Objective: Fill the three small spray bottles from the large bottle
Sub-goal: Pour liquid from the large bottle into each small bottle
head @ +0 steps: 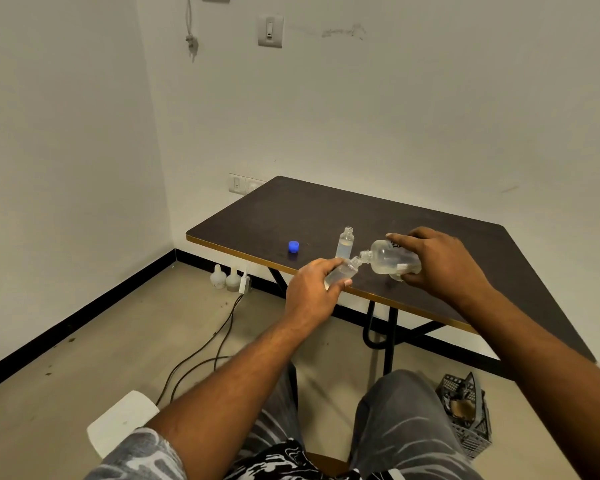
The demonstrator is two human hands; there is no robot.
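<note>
On the bench (326,209), a cap (293,246) sits to the left. A small bottle (345,243) stands to its right. In front of it, a tilted small bottle (343,271) meets the mouth of the large bottle (388,259), which lies tipped to the right. A crate (468,414) sits on the floor under the bench.

A dark table (326,209) with a light front edge stands against a pale wall. On the wall are a switch (270,31) high up and a socket plate (238,183) just behind the table's far corner. Cables (201,355) trail across the floor. Two whitish jugs (225,278) sit by the black skirting. A dark plastic crate (471,420) rests on the floor under the table's right side.
</note>
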